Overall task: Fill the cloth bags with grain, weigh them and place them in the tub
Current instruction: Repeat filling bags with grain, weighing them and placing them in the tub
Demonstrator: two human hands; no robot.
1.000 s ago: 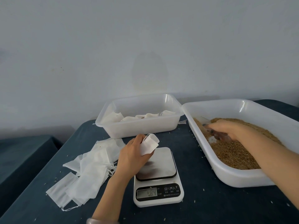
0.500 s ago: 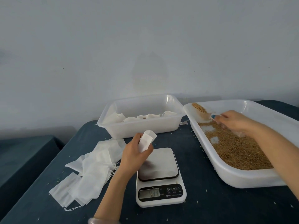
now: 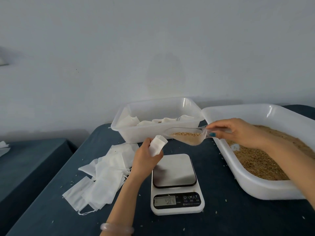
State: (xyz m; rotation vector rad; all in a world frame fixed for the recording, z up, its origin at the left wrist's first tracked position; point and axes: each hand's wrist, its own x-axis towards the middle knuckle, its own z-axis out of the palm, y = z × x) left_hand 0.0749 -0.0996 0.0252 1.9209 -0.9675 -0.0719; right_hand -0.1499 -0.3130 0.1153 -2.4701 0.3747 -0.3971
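My left hand grips a small white cloth bag with its mouth up, just above the far left corner of the kitchen scale. My right hand holds the handle of a clear plastic scoop loaded with brown grain, its tip close to the bag's mouth. The scoop hangs between the bag and the big white grain tub on the right. A smaller clear tub at the back holds several filled bags. The scale's plate is bare.
A loose pile of flat empty cloth bags lies left of the scale on the dark blue table. Stray grains dot the cloth. A second dark surface sits lower at the left. A plain wall stands behind.
My right hand lifted the scoop out of the grain tub and carried it left toward the bag. My left hand raised and turned the bag slightly.
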